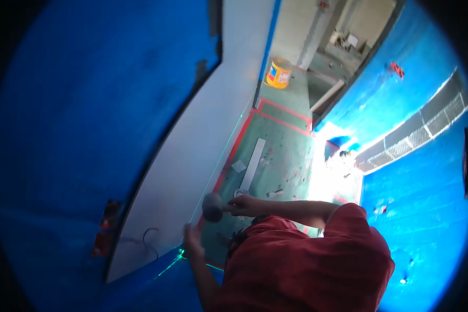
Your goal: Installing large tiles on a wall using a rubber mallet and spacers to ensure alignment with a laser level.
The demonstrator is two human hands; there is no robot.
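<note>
My right hand (pixel 242 206) is closed around the short handle of a mallet with a thick, dark grey head (pixel 212 207). The mallet head points left, toward a large white panel (pixel 177 161) along the blue wall. Beside the panel's lower part is my left hand (pixel 193 241), slightly blurred, with its fingers stretched out and nothing visible in it. Whether it touches the panel I cannot tell. A thin green laser line (pixel 217 170) runs along the panel's foot, with a bright green spot (pixel 182 251) near my left hand. A dark cable loop (pixel 151 243) shows against the panel.
On the green floor (pixel 288 151) lie a long white strip (pixel 253 164), a pale scrap (pixel 238 166) and small debris. Red tape marks floor edges. A yellow bucket (pixel 278 73) stands farther ahead, near a doorway. Blue walls rise on both sides; wires hang from a wall box (pixel 103 242).
</note>
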